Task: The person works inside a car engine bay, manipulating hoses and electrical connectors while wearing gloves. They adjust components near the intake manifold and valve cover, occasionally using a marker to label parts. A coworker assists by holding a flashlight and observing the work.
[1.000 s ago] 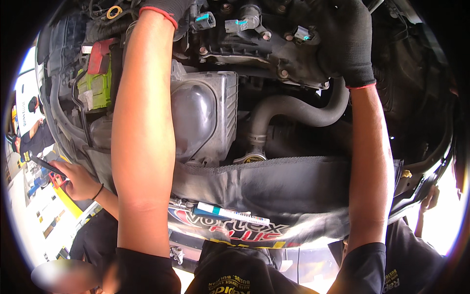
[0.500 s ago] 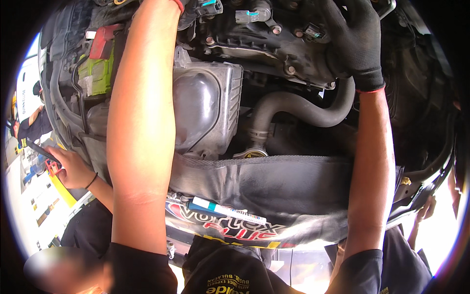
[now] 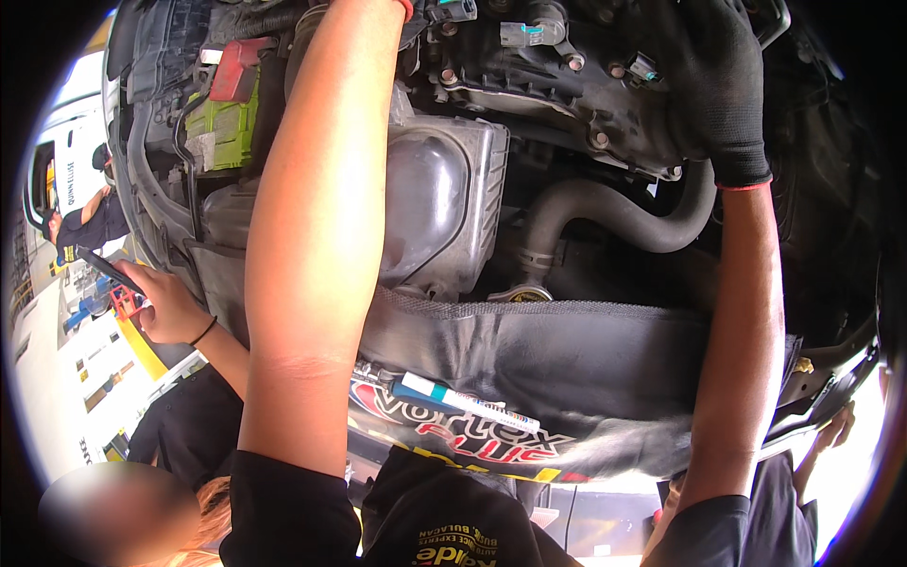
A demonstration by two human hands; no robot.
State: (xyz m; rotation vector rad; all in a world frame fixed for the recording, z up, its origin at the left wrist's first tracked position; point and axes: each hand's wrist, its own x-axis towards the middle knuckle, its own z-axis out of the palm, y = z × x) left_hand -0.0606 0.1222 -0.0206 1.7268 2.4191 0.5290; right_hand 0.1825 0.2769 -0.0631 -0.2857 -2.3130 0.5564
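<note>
The right hand [image 3: 723,85], in a black knit glove with a red cuff, lies spread against the dark cast-metal engine top [image 3: 567,85]. Its fingers curl over the casting's edge, but whether they clamp anything I cannot tell. The left hand is out of view past the upper edge, only its bare forearm [image 3: 316,236] showing, so its grip cannot be judged. Just below the right wrist curves a thick black rubber hose [image 3: 614,213]. Beside the left forearm sits a grey ribbed plastic air-filter box [image 3: 439,203].

Judging from this reach, a slipped glove could knock the small grey plug connectors [image 3: 524,33] nearby. A white marker pen with a teal band [image 3: 463,402] rests loose on the black fabric fender cover [image 3: 567,359]. Leaning in could roll it off. A co-worker's hand [image 3: 165,302] holds a phone close at the left, within elbow range.
</note>
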